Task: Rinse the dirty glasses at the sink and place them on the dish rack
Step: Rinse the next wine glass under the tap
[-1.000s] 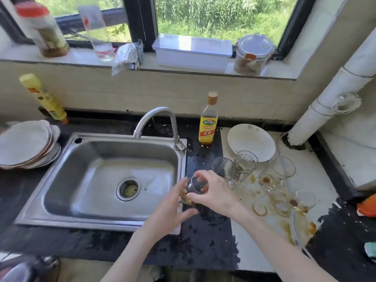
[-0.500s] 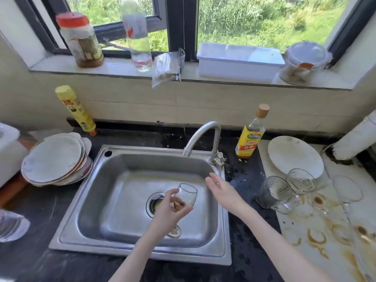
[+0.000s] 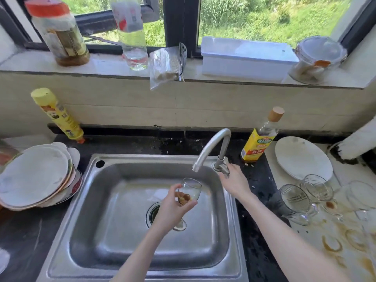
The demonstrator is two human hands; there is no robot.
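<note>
My left hand (image 3: 173, 208): fingers grasping bowl of stemmed glass (image 3: 188, 193), brown residue inside, held tilted over steel sink (image 3: 101, 200), just below faucet (image 3: 211, 147) spout. My right hand (image 3: 234, 180): fingers curled on faucet handle at base. Right, on stained worktop (image 3: 333, 255): dirty glasses (image 3: 299, 200) clustered, white plate (image 3: 301, 157) behind. Left: stacked plates (image 3: 34, 176). Far: oil bottle (image 3: 260, 137), yellow bottle (image 3: 57, 115), windowsill (image 3: 105, 66) jars.

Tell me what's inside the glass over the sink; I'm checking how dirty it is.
The stemmed glass in the left hand shows brownish residue low in its bowl. Fingers cover part of the bowl, so the rest is hidden.
</note>
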